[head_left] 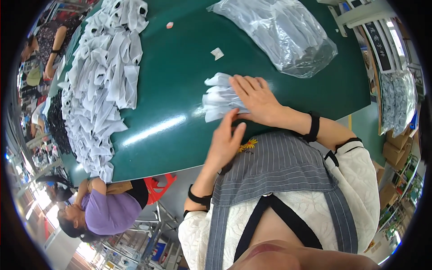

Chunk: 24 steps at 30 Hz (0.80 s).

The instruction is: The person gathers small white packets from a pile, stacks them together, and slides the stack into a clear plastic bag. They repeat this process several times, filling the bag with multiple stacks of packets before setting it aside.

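Note:
A small stack of folded, pale grey-white cloth pieces (218, 100) lies on the green table in front of me. My right hand (257, 100) rests flat across the right part of this stack, its fingers stretched out and lying over the cloth. At the stack's near edge is my left hand (227, 137), with the thumb spread away from the fingers and the fingertips by the cloth. It grips nothing that I can see. Part of the stack is hidden beneath my right hand.
A long heap of similar cloth pieces (101, 76) covers the table's left side. A clear plastic bag (281, 33) full of pale pieces lies at the far right. A white scrap (217, 54) sits beyond the stack. A seated person in purple (110, 213) is at the near left.

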Motion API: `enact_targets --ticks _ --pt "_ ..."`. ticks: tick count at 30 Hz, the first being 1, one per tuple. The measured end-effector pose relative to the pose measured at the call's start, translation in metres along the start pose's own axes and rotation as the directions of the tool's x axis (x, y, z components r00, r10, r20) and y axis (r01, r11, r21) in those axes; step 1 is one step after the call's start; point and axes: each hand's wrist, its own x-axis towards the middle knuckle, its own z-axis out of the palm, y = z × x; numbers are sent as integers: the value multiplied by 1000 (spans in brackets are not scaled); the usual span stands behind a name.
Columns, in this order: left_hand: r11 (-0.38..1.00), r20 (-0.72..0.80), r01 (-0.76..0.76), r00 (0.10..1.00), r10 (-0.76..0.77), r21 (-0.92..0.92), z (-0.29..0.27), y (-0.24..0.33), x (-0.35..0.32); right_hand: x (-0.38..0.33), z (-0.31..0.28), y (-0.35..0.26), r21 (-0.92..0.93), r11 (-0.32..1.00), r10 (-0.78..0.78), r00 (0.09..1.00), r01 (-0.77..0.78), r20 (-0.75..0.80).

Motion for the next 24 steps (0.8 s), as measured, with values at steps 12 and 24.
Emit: enact_targets --ticks 12,24 --pt "583 75 -605 726 684 542 41 84 125 -121 -63 43 104 906 418 906 -411 -60" --pt "378 41 -518 627 778 768 62 63 178 -86 -77 80 80 865 491 802 -496 -341"
